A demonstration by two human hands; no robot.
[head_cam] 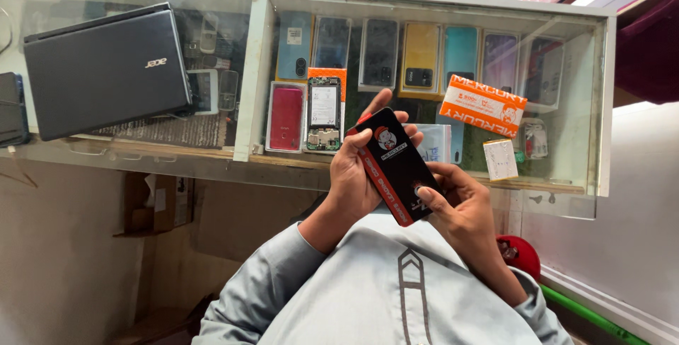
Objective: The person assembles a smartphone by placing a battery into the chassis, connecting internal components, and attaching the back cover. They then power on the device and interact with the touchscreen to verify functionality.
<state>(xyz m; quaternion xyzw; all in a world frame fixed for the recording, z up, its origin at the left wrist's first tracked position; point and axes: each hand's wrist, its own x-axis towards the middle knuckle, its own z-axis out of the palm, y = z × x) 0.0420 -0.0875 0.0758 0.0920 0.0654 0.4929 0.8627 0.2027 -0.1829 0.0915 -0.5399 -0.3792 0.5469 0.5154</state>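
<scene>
I hold a flat black package with an orange edge [395, 164] in both hands, just in front of my chest. My left hand [353, 171] wraps it from behind on the left, fingers showing past its top edge. My right hand [461, 210] grips its lower right corner, thumb pressed on the black face. On the glass counter [254, 76] just beyond lies an opened phone [324, 113] with its back off and its insides showing.
A closed dark laptop [106, 69] lies on the counter at left. A red phone [286, 117], an orange and white box [483, 106] and a small white packet [501, 159] rest near the hands. Several phones and cases line the display below the glass. A red round object [520, 253] sits lower right.
</scene>
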